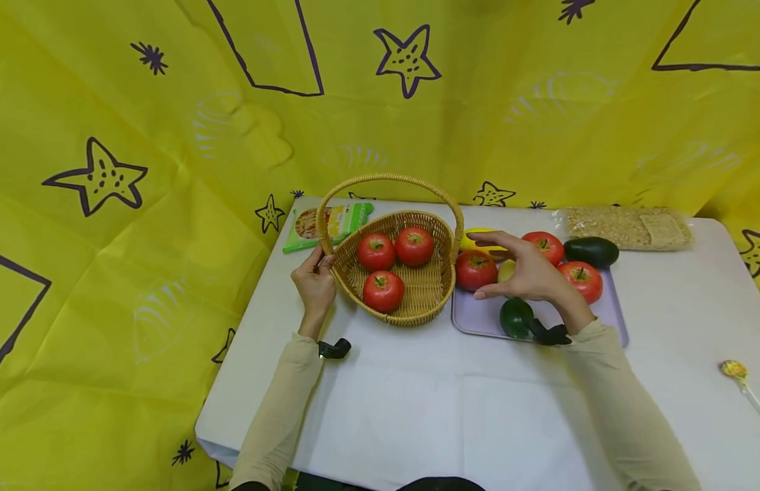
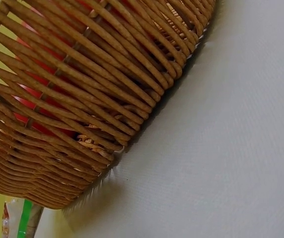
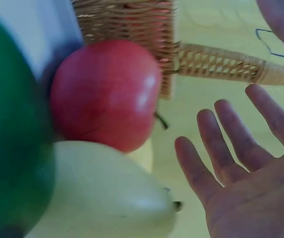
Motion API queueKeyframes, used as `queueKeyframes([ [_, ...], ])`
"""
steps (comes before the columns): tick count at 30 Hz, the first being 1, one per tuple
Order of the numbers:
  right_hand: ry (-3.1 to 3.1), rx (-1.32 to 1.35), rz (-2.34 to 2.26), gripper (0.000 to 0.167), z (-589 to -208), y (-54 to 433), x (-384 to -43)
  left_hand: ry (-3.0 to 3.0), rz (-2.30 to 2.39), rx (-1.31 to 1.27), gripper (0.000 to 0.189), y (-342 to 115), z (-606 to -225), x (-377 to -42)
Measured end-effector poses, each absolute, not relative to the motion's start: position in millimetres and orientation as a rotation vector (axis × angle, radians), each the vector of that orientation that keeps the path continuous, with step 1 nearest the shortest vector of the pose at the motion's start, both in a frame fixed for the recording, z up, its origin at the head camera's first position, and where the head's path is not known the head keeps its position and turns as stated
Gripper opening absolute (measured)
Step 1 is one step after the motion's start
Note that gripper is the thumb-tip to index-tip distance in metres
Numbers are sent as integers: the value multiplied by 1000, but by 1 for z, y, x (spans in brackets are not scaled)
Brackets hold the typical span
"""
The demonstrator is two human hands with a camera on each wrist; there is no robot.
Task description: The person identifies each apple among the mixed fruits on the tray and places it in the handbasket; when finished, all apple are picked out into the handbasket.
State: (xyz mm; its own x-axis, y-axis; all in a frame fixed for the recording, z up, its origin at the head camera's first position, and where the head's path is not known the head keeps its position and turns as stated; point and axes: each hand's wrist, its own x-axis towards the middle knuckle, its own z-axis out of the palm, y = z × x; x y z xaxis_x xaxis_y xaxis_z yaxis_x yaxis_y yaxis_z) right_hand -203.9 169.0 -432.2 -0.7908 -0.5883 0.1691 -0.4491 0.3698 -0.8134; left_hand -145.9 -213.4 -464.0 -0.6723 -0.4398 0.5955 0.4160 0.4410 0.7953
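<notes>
A wicker basket (image 1: 424, 294) with a tall arched handle holds three red apples (image 1: 383, 291). At its left side, my left hand (image 1: 315, 286) grips the rim by the foot of the handle; the left wrist view shows the woven wall (image 2: 82, 89) but not the hand. My right hand (image 1: 529, 269) hovers over the lilac tray (image 1: 478, 323), thumb and fingers spread apart with nothing between them. Nearest to it lies a red apple (image 3: 107, 94) at the tray's left end, beside a pale green pear-shaped fruit (image 3: 102, 191) and a dark green avocado (image 1: 516, 317).
Two more apples (image 1: 581, 281) and another dark green avocado (image 1: 591, 252) lie at the tray's right, a yellow fruit (image 1: 478, 239) behind. A green packet (image 1: 306, 228) is behind the basket, a clear bag of grains (image 1: 628, 228) at the back right, a lollipop (image 1: 734, 369) far right.
</notes>
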Motion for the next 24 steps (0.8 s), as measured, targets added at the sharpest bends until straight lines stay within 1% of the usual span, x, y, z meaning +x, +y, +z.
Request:
queueKeyframes([
  [7, 2467, -940, -1326, 95, -440, 167, -214, -1882, -1355, 8, 35, -215, -464, -146],
  [15, 2523, -881, -1093, 95, -436, 163, -221, -1878, -1378, 19, 35, -231, -494, -160],
  [24, 2561, -887, -966, 91, -437, 158, -230, -1877, -1404, 5, 35, -231, -495, -160],
])
